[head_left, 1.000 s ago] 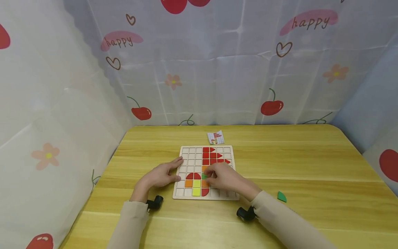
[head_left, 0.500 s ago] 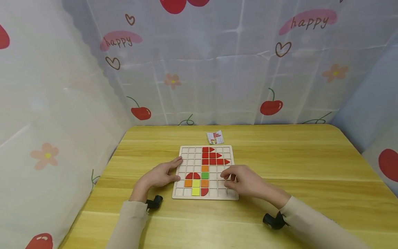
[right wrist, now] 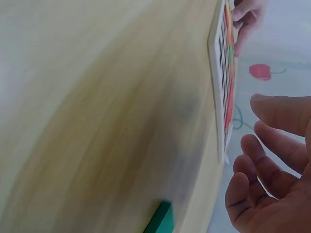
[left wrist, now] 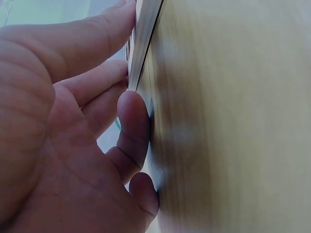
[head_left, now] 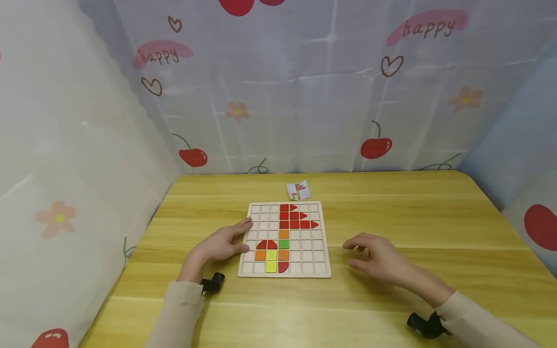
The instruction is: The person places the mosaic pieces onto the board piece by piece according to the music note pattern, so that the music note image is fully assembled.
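A wooden grid board lies on the table with flat coloured tiles set in its cells. A green square sits between two orange squares in one column, with red squares and triangles above. Lower left are two yellow squares and red quarter-rounds. My left hand rests at the board's left side, thumb and fingertips against the edge. My right hand hovers over the table right of the board, fingers loosely bent and holding nothing. A green piece lies on the table below it in the right wrist view; the arm hides it in the head view.
Behind the board lies a small printed card with a coloured grid picture. The wooden table reaches back to a printed curtain. A black wrist camera hangs at the right sleeve, another at the left.
My right hand has let go of the green square, leaving it in its cell, and moved right, off the board. The left hand keeps its place at the board's edge.
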Available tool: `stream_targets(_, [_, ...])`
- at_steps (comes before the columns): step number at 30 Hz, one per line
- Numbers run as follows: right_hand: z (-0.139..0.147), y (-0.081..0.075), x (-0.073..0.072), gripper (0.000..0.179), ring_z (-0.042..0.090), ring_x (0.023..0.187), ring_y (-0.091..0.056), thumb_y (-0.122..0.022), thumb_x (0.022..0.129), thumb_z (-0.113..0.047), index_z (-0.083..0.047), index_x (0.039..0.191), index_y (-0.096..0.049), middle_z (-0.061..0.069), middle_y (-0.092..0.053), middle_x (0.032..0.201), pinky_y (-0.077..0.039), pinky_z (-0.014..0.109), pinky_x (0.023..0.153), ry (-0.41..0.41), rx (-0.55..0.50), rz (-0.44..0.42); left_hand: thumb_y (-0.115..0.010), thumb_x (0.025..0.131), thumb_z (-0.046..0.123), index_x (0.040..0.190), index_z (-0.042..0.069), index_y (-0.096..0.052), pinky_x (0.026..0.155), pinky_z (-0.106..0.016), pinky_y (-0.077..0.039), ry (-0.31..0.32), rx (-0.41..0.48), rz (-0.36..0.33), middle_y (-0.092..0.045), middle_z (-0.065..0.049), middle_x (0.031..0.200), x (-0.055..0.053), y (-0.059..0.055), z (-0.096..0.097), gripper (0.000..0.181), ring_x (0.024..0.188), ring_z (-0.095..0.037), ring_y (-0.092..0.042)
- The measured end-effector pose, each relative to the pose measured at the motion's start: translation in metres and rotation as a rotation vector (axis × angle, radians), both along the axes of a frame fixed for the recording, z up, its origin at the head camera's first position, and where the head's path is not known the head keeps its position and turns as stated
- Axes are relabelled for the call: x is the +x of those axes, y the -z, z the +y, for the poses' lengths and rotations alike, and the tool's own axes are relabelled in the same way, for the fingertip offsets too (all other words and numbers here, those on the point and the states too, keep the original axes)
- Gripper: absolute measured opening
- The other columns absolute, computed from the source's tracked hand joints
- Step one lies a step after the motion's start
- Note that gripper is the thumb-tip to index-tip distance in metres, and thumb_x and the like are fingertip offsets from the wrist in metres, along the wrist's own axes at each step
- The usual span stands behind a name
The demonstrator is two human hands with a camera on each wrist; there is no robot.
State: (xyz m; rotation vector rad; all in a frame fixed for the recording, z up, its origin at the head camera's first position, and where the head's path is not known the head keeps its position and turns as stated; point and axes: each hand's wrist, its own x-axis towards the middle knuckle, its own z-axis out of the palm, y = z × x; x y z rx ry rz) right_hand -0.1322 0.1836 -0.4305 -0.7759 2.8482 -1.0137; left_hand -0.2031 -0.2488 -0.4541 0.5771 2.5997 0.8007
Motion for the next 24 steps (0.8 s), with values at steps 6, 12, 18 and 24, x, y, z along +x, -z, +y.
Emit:
stream_targets(6, [0.024,0.004,0.004,0.033,0.020,0.095,-0.062,-0.085,0.084,-0.013,-0.013,0.115,-0.074,-0.001,-0.071,0.111,-0.053,0.036,0.078,0.038,0.030,0.000,-0.068,0.100,0.028,0.163,0.017,-0.031,0.122,-0.052,-0.030,-0.001,-0.001,0.001,-0.021,0.000,0.173,0.000,0.001,0.000,0.074,0.157,-0.031,-0.027])
stream_targets(12, [0.045,0.009,0.007,0.038,0.019,0.094,-0.062,-0.088,0.081,-0.013,-0.011,0.116,-0.074,-0.002,-0.070,0.109,-0.054,0.035,0.079,0.058,0.040,0.030,-0.069,0.100,0.028,0.163,0.018,-0.031,0.123,-0.052,-0.030,-0.004,-0.001,-0.002,-0.021,0.001,0.173,-0.001,0.003,0.000,0.075,0.157,-0.031,-0.027])
stream_targets(18, [0.064,0.016,0.012,0.041,0.016,0.097,-0.063,-0.088,0.081,-0.019,-0.013,0.119,-0.073,-0.004,-0.067,0.111,-0.054,0.031,0.081,0.065,0.111,-0.010,-0.069,0.100,0.030,0.164,0.019,-0.031,0.122,-0.052,-0.030,-0.011,-0.010,0.001,-0.021,0.002,0.173,-0.001,0.004,0.000,0.075,0.157,-0.030,-0.027])
stream_targets(24, [0.078,0.019,0.014,0.030,0.002,0.086,-0.052,-0.081,0.088,-0.019,-0.018,0.117,-0.075,0.001,-0.063,0.114,-0.048,0.024,0.070,-0.044,0.068,-0.130,-0.069,0.100,0.030,0.163,0.019,-0.031,0.122,-0.052,-0.030,-0.011,-0.016,0.006,-0.021,0.002,0.173,-0.001,0.004,-0.001,0.075,0.157,-0.031,-0.027])
